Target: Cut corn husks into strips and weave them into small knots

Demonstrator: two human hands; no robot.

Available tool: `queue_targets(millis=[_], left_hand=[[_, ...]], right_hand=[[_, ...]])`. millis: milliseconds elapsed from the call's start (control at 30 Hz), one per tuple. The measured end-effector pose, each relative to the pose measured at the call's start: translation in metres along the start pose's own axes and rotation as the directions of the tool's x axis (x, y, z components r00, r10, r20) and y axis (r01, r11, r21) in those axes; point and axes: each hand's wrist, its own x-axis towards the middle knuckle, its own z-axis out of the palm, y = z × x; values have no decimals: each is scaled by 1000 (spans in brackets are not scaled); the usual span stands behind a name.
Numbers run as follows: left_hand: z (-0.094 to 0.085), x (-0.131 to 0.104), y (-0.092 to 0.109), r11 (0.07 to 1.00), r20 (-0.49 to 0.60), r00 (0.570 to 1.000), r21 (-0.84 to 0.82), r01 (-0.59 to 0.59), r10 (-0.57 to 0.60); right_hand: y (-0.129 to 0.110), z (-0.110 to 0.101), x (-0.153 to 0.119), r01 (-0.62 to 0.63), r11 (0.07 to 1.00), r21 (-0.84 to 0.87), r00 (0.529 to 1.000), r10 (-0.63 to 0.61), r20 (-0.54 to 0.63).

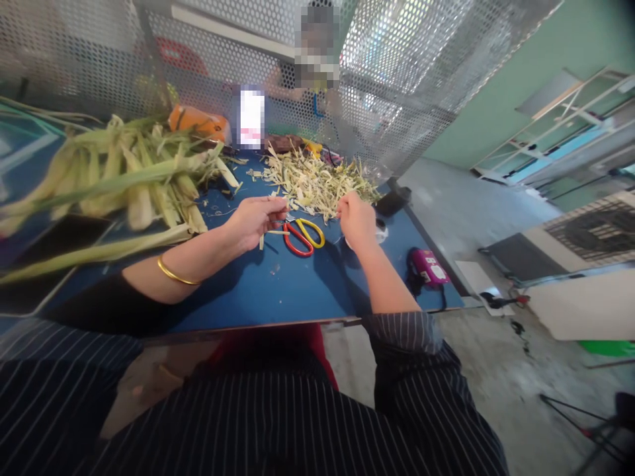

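My left hand (260,220) is closed in a pinch, with a small pale piece at its fingertips, left of the scissors. The scissors (300,238), with one red and one yellow handle, lie on the blue table (268,284). My right hand (356,218) has its fingers curled together at the near right edge of a heap of pale green and yellow strips (312,182); what it holds, if anything, is too small to make out. Long leafy stalks (139,175) are piled on the left. A white round object (381,233) sits partly hidden behind my right wrist.
An orange package (198,123) and a lit phone screen (252,117) stand at the back. A purple box (429,268) and a dark cylinder (394,199) are on the right. Behind a perforated metal screen (218,46) is a person.
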Motion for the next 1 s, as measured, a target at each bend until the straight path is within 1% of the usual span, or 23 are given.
queue_targets(millis=[67,100,133,200,233,300,400,500,600,667,700,733,767,800,833,867,900,933,967,1000], left_hand=[[0,0,-3,999,19,1000,38,20,-21],[0,0,-5,998,31,999,64,26,-28],[0,0,-6,995,45,998,93,33,-37],[-1,0,-9,987,82,995,152,46,-59],[-1,0,-10,982,108,991,178,58,-78],[-1,0,-12,971,168,976,217,99,-137],[-1,-1,-12,953,254,940,257,161,-228],[-1,-2,-14,931,309,902,298,210,-303],[-1,-3,-17,903,356,852,338,265,-383],[0,-5,-19,884,369,822,351,310,-434],[0,-6,-19,880,358,821,344,328,-445],[1,-7,-18,881,337,830,330,339,-445],[1,-7,-17,886,311,844,312,343,-436],[2,-7,-16,894,279,865,295,336,-417],[2,-7,-14,905,246,887,280,320,-390],[2,-6,-12,914,218,906,269,302,-363],[2,-5,-10,922,196,920,262,285,-340],[2,-4,-9,930,180,932,252,267,-316],[1,-3,-8,939,168,942,240,246,-290],[1,-3,-7,946,163,950,231,226,-266]], right_hand=[[-8,1,-9,48,995,91,993,-38,-108],[-13,2,-14,93,990,110,986,-77,-146],[-19,4,-21,153,981,120,977,-131,-168],[-31,6,-35,236,969,79,957,-218,-190],[-37,6,-43,287,957,51,944,-273,-183],[-49,6,-58,343,939,-9,923,-339,-184],[-64,4,-80,430,895,-115,875,-445,-189],[-76,5,-97,522,833,-183,819,-550,-165],[-85,8,-105,615,769,-173,764,-635,-110],[-88,10,-108,658,742,-129,740,-669,-69],[-88,10,-110,675,731,-98,731,-681,-49],[-88,10,-111,687,724,-59,724,-689,-31],[-87,8,-113,687,726,-10,726,-687,-21],[-85,7,-114,662,748,46,749,-662,-22],[-83,5,-114,602,792,102,798,-602,-31],[-80,3,-112,504,851,149,863,-504,-40],[-77,1,-109,376,909,178,926,-375,-40],[-74,1,-103,221,959,180,975,-219,-30],[-71,1,-96,121,983,137,992,-124,11],[-69,2,-87,74,995,71,994,-79,74]])
